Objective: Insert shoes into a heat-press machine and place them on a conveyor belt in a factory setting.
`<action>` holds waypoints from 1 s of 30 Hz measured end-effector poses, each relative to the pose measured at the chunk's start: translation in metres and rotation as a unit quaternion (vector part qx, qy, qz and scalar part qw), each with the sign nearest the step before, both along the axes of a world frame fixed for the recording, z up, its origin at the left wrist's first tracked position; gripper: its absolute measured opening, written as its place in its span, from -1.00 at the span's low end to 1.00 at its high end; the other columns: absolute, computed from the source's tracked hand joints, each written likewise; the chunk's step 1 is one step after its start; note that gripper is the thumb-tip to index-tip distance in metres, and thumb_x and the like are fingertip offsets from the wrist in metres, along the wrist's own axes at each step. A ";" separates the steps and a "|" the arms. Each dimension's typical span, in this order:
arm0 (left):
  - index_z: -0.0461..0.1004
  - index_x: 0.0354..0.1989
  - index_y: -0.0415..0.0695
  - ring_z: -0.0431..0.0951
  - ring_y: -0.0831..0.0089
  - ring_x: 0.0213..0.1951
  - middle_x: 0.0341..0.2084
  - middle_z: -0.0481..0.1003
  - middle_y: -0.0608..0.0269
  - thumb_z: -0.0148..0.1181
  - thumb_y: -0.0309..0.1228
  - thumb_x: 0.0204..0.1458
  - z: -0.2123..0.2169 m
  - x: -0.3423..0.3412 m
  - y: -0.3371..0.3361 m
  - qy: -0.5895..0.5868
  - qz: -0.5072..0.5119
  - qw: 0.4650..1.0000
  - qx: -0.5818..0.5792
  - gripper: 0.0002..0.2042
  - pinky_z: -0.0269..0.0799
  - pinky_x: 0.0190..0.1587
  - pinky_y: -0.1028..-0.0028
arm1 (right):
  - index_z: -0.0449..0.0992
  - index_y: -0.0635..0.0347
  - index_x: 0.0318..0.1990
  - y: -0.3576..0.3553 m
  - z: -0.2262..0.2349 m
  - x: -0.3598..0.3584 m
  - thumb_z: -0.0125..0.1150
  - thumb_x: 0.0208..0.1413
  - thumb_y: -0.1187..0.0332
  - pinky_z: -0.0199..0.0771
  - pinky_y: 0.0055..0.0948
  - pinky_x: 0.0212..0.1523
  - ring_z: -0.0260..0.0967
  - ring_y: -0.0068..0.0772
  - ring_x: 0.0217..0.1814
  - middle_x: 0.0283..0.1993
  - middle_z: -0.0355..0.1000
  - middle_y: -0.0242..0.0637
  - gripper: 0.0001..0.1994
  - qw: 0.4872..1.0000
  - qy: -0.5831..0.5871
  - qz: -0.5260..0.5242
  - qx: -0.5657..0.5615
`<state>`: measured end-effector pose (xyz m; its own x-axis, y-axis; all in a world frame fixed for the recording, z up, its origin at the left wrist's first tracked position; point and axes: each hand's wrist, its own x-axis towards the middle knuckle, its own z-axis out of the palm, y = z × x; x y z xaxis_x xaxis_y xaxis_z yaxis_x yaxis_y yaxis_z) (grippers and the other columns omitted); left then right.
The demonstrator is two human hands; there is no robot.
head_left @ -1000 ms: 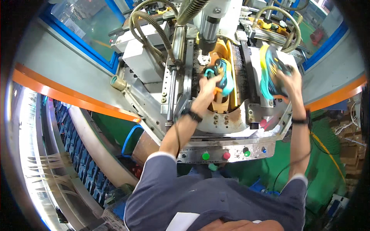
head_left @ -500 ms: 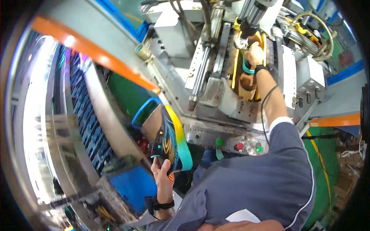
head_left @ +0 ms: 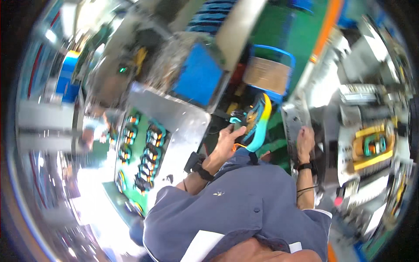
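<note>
My left hand (head_left: 228, 143) is closed on a shoe (head_left: 257, 124), black with orange markings and a yellow-to-teal sole edge. It holds the shoe upright in front of my body. To the right, my right hand (head_left: 305, 140) hovers at or over the metal front edge of the machine (head_left: 298, 115); I cannot tell whether it touches, and its fingers are smeared by motion. A second shoe (head_left: 374, 144), dark with a teal rim, sits between yellow pads (head_left: 373, 131) inside the machine, apart from both hands.
On the left stands a metal table (head_left: 185, 126) with a green surface carrying several shoes (head_left: 148, 163) in rows. Beyond are a blue panel (head_left: 198, 74), a blue-framed cart (head_left: 267, 72) with a brown board and an orange rail (head_left: 327, 26). Another person's blurred hand (head_left: 88, 135) shows at far left.
My right hand has left the shoe in the machine and drawn back to the front edge. The view has swung left, bringing in the table of shoes. My left hand keeps its shoe.
</note>
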<state>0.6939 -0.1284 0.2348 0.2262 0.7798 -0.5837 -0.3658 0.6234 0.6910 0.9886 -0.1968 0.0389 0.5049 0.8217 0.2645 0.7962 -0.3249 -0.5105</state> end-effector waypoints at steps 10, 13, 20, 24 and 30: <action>0.39 -0.05 -0.42 0.57 0.32 -0.21 -0.20 0.51 0.05 0.26 -0.48 0.01 -0.023 -0.145 -0.026 0.077 0.210 0.971 0.086 -0.64 0.50 -0.07 0.38 | 0.54 0.19 -0.21 0.034 -0.010 0.011 0.14 0.02 0.45 0.43 -0.30 -0.29 0.42 -0.14 -0.32 -0.30 0.45 -0.15 -0.83 0.994 -0.081 0.008 0.067; 0.47 -0.13 -0.35 0.56 0.31 -0.18 -0.24 0.54 0.09 0.22 -0.53 0.01 -0.040 -0.209 -0.021 0.033 0.343 0.939 -0.004 -0.75 0.47 -0.07 0.39 | 0.53 0.24 -0.19 0.104 0.078 -0.020 0.14 0.12 0.39 0.41 -0.35 -0.29 0.40 -0.30 -0.35 -0.29 0.45 -0.20 -0.85 0.989 0.040 0.048 0.131; 0.33 0.00 -0.40 0.58 0.27 -0.20 -0.22 0.52 0.04 0.34 -0.47 -0.05 -0.100 -0.375 0.040 0.125 0.423 0.896 0.058 -0.53 0.52 -0.11 0.40 | 0.49 0.26 -0.14 0.271 0.276 -0.188 0.16 0.11 0.63 0.48 -0.49 -0.15 0.44 -0.46 -0.17 -0.18 0.50 -0.26 -0.83 0.916 0.004 0.268 0.299; 0.47 -0.03 -0.19 0.44 0.29 0.02 -0.03 0.43 0.12 0.25 -0.41 0.03 -0.109 -0.430 0.046 0.265 0.332 0.901 0.086 -0.68 0.53 -0.17 0.25 | 0.55 0.19 -0.26 0.279 0.265 -0.285 0.20 0.00 0.52 0.46 -0.45 -0.26 0.47 -0.38 -0.33 -0.31 0.51 -0.20 -0.87 0.955 0.058 0.233 0.172; 0.39 -0.11 -0.43 0.55 0.18 -0.21 -0.22 0.50 -0.06 0.39 -0.43 -0.11 -0.202 -0.436 0.109 0.236 0.329 0.914 -0.008 -0.56 0.56 -0.22 0.27 | 0.57 0.21 -0.38 0.193 0.082 -0.231 0.21 -0.04 0.24 0.46 -0.21 -0.25 0.49 0.01 -0.28 -0.40 0.50 -0.04 -0.79 0.990 0.120 -0.026 -0.067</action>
